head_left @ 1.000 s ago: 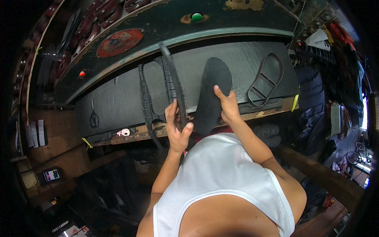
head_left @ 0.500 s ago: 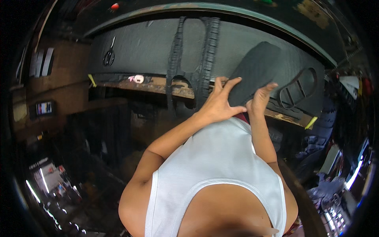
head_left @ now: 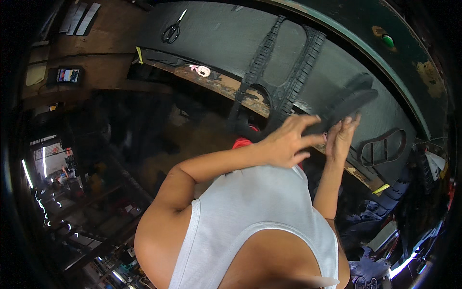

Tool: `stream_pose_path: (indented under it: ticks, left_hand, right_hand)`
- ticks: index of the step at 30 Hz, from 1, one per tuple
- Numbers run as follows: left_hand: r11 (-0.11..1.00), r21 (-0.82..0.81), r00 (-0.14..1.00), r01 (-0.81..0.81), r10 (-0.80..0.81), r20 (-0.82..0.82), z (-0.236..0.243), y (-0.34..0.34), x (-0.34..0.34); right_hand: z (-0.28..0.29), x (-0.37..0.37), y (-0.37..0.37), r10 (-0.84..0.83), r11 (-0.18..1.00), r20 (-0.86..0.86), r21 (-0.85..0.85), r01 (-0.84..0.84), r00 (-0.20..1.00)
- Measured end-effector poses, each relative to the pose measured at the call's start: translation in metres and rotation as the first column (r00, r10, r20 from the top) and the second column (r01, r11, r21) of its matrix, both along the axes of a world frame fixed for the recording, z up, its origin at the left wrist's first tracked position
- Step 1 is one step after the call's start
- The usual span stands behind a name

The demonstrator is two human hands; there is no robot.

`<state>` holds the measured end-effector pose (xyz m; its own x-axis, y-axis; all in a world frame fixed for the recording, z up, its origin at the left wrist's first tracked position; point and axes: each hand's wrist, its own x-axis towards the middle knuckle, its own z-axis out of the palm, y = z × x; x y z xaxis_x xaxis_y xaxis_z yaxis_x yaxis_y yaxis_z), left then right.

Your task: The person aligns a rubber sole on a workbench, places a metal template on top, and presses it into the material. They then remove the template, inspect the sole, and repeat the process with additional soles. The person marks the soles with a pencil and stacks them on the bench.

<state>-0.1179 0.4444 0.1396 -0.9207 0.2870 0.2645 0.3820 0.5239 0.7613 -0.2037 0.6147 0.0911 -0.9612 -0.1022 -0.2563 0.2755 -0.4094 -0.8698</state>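
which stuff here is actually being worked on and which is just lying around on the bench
In hand: dark sole-shaped piece, held by left hand and right hand.

Lying about: scissors, long black strap loop, oval strap piece, small pink-and-white item.

— Where does everything lie on the workbench (head_left: 332,72)?
— Scissors (head_left: 172,32) at the far left; the two long straps (head_left: 284,67) run across its middle, near to far.
— And the sole piece (head_left: 344,103)?
— Right of the straps, between the left hand (head_left: 284,142) and right hand (head_left: 341,137); the looped strap (head_left: 385,147) lies further right
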Motion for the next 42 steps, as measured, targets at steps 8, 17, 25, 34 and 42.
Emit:
stream_pose_path:
  ticks: [8,17,25,34,42]
  left_hand:
    - [0.977,0.197,0.981,-0.085,0.048,0.186,0.000,-0.133,0.007]
    - [0.621,-0.621,0.846,-0.477,0.515,-0.135,-0.130,-0.409,0.040]
    - [0.558,-0.679,0.835,-0.477,0.528,-0.152,-0.146,-0.406,0.039]
    - [0.600,-0.663,0.867,-0.447,0.472,-0.157,-0.137,-0.409,0.036]
    - [0.695,-0.528,0.864,-0.488,0.473,-0.174,-0.136,-0.412,0.025]
  right_hand:
    - [-0.004,0.020,-0.023,0.139,0.645,0.050,-0.763,-0.052,0.989]
    - [-0.010,0.083,-0.048,0.125,0.411,0.165,-0.906,0.100,0.978]
    - [0.025,0.109,-0.087,-0.090,0.350,0.136,-0.923,0.160,0.987]
    - [0.039,0.119,-0.099,-0.059,0.397,0.110,-0.909,0.124,0.992]
    - [0.000,0.131,-0.078,-0.111,0.495,-0.034,-0.868,0.026,0.993]
